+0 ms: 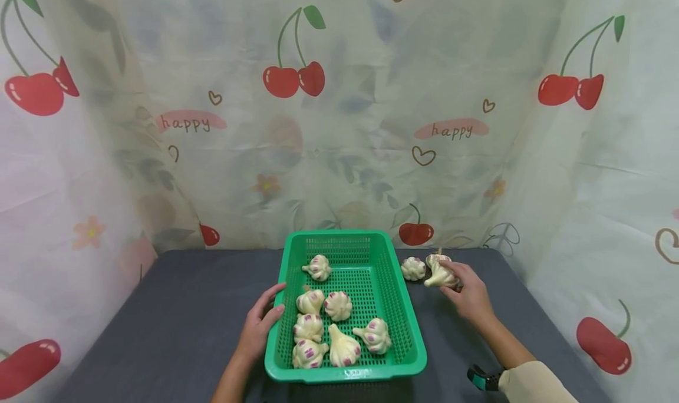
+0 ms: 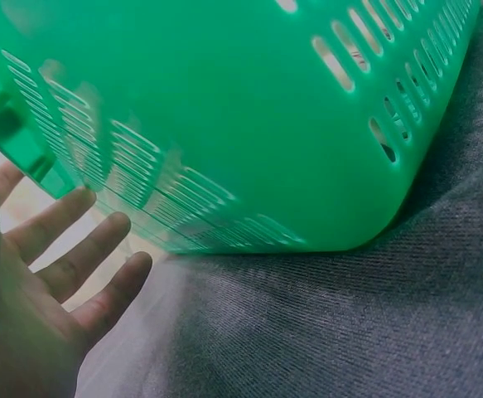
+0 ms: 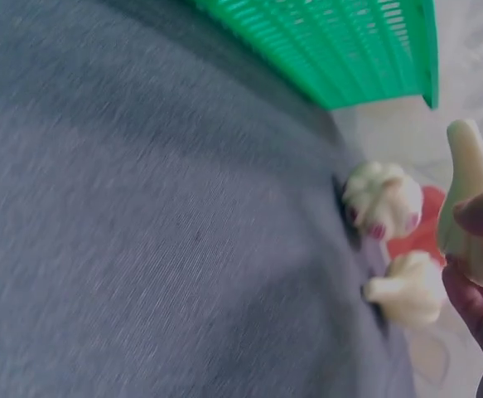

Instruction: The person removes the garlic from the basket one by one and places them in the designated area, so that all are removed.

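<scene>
My right hand (image 1: pixel 472 294) pinches a garlic bulb (image 1: pixel 441 275) between thumb and fingers, raised above the dark cloth in the right wrist view, its pale stem pointing away from the palm. Two other garlic bulbs lie on the cloth near it, one (image 1: pixel 412 268) beside the basket and one (image 3: pixel 407 290) partly behind my hand. At the left side of a green plastic basket (image 1: pixel 345 376), my left hand (image 1: pixel 256 326) touches the rim, its fingers (image 2: pixel 92 249) spread and fairly straight along the outer wall. Inside the basket sit several garlic bulbs (image 1: pixel 345 347), mostly toward the near left.
Dark grey cloth (image 1: pixel 196 314) covers the table on both sides of the basket. A pale curtain (image 1: pixel 350 173) printed with cherries hangs behind and at both sides. A dark band (image 1: pixel 484 379) with a teal part is on my right wrist, by a cream sleeve (image 1: pixel 536 384).
</scene>
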`<state>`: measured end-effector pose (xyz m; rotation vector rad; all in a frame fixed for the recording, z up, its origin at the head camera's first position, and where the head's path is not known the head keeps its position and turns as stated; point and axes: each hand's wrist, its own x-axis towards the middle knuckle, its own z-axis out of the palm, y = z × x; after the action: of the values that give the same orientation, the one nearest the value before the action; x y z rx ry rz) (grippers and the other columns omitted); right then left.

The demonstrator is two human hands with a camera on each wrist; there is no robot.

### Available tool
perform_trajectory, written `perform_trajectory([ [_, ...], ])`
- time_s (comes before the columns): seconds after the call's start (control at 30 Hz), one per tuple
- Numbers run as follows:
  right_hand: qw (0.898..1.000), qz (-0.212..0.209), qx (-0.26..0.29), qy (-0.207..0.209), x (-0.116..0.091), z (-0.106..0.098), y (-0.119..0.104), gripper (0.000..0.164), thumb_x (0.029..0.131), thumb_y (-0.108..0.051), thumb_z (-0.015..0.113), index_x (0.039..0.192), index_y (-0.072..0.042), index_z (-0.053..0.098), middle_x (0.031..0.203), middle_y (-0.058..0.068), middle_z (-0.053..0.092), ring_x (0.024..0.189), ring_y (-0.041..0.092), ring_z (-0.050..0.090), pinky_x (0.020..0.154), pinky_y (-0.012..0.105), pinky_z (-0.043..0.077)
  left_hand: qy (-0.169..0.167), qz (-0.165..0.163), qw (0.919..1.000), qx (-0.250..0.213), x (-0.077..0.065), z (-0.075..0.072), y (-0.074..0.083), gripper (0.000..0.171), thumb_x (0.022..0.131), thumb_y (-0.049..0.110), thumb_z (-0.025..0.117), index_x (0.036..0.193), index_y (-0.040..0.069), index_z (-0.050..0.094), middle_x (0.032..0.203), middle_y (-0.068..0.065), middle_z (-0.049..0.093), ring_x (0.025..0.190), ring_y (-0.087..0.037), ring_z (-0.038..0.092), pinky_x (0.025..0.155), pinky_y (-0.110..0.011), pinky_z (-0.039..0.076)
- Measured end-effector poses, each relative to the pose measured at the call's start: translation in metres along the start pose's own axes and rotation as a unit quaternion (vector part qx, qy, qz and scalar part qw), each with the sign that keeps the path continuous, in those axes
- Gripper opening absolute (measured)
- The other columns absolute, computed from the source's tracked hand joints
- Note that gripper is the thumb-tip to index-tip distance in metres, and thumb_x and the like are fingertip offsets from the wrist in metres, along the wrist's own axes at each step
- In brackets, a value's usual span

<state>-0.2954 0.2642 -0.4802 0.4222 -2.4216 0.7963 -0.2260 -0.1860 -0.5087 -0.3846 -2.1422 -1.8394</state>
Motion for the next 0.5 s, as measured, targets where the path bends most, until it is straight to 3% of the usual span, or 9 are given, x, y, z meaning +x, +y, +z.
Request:
perform_trajectory([
  [0.23, 0.999, 0.037, -0.021, 0.002, -0.013, -0.005, 0.021, 0.059, 0.072, 0.008, 0.080, 0.127, -0.005, 0.062, 0.126, 0.021, 0.056, 0.092, 0.031, 0.057, 0.069, 0.043, 0.049, -0.001, -0.001, 1.0000, 0.002, 0.001, 0.000, -0.001, 0.041, 0.100, 0.011, 0.052, 0.141, 0.008, 0.051, 0.138, -0.018, 0.051, 0.117, -0.034, 0.052, 0.089, -0.031, 0.046],
  [0.5, 0.996, 0.071, -0.049, -0.020, -0.015, -0.011, 0.042, 0.054, 0.072, 0.011, 0.077, 0.123, -0.001, 0.063, 0.123, 0.028, 0.055, 0.099, 0.041, 0.056, 0.081, 0.057, 0.043, 0.002, -0.005, 0.9999, 0.009, 0.000, 0.000, 0.000, 0.041, 0.100, 0.011, 0.052, 0.141, 0.009, 0.051, 0.140, -0.016, 0.050, 0.118, -0.033, 0.051, 0.089, -0.032, 0.046],
])
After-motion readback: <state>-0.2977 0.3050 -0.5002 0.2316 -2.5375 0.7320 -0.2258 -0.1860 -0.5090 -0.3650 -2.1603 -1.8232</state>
